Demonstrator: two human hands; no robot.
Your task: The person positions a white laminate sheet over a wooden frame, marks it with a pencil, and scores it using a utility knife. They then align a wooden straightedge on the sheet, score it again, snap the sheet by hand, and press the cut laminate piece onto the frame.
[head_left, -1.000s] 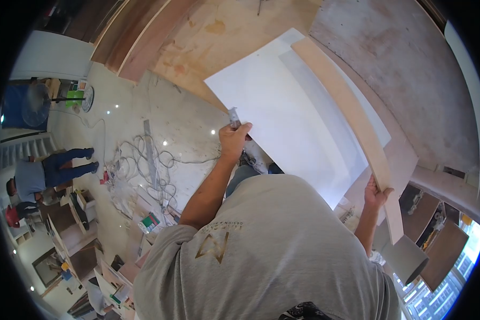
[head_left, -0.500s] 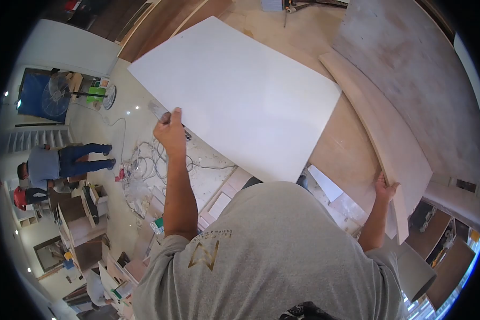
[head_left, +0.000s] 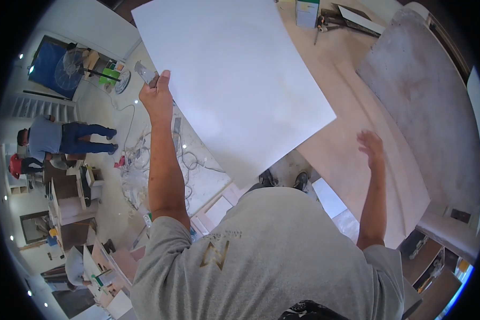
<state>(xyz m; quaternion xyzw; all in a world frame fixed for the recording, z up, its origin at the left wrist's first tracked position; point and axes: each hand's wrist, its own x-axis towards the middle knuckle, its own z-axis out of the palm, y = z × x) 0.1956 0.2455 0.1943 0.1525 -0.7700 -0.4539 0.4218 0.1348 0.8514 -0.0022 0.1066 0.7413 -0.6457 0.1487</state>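
My left hand (head_left: 157,100) is closed on the left edge of a large white sheet (head_left: 240,80), thumb on its face. In the same grip is a flat scraper (head_left: 144,73), its grey blade sticking out past the fingers. The sheet is tilted, its far end up at the top of the view and its near corner close to my waist. My right hand (head_left: 372,146) is open, fingers spread and slightly bent, over a wide tan plywood panel (head_left: 341,170). It holds nothing. A lengthwise curved edge shows in the plywood beside that hand.
At the far end of the worktop stand a white and green box (head_left: 307,13) and several tools (head_left: 328,24). A stained grey-brown board (head_left: 418,90) is at right. Tangled cables (head_left: 184,157) litter the floor. A fan (head_left: 72,69) and a person (head_left: 64,137) are at left.
The white sheet has turned and moved away from me, carried by my left hand. My right hand has let go of the curved plywood piece, which now lies lower, and moved forward.
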